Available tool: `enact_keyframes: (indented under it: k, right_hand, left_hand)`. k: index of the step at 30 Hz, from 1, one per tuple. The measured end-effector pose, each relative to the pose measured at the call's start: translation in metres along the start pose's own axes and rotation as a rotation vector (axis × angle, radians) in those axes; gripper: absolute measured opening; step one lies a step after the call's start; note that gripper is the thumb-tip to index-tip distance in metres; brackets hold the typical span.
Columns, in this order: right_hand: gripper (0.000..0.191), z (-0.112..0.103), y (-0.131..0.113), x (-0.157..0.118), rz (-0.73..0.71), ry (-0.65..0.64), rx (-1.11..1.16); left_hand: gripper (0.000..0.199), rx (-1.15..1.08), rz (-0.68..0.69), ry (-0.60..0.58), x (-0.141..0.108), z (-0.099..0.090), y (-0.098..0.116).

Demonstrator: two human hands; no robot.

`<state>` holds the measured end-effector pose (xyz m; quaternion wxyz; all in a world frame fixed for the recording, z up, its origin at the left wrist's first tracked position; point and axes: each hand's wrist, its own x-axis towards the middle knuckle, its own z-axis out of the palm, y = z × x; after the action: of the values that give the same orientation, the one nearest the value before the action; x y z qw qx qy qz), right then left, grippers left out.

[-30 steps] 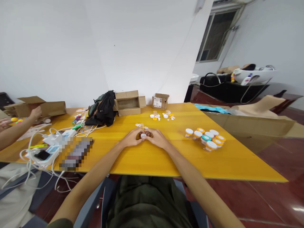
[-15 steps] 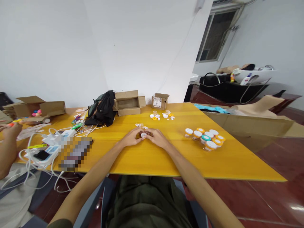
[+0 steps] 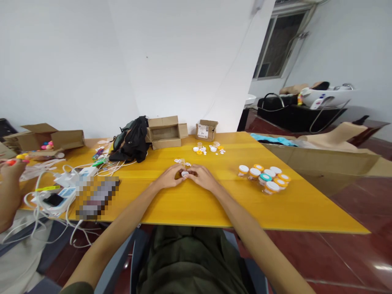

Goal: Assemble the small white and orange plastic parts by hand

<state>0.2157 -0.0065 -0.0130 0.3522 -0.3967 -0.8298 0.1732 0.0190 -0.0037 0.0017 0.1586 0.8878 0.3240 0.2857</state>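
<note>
My left hand (image 3: 169, 177) and my right hand (image 3: 200, 177) meet over the middle of the yellow table (image 3: 190, 204). Between their fingertips they hold a small round white piece (image 3: 185, 174), too small to make out fully. Both hands are closed on it, thumbs towards me. Just beyond the fingers lie white patterned pieces (image 3: 178, 161) beside a small clear cup (image 3: 183, 161), partly hidden by the hands. To the right of my right hand stands a group of clear jars (image 3: 271, 187) with white, orange and teal lids.
Farther back lie lids and small white parts (image 3: 202, 150), near a small carton (image 3: 207, 130). An open cardboard box (image 3: 165, 134) and a black backpack (image 3: 131, 141) stand behind. At left are a power strip (image 3: 65, 198), cables, a blurred-out dark object (image 3: 98, 198) and another person's hand (image 3: 12, 169).
My hands stay almost in the same place around the white piece. At the far left, the other person's hand has shifted slightly with the colourful items in it.
</note>
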Motion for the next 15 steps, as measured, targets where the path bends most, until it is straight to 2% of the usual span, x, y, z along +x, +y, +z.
enact_keyframes:
  k: [9,15]
  right_hand:
    - [0.010,0.0006,-0.0053,0.0001,0.072,0.003,0.009]
    - [0.013,0.0001,-0.0055,-0.0005,0.059,0.000,0.015]
  left_hand:
    - [0.012,0.022,-0.010,-0.004,0.0007,-0.0015,0.0056]
    - [0.012,0.001,-0.016,-0.001,0.0009,-0.0016,0.0074]
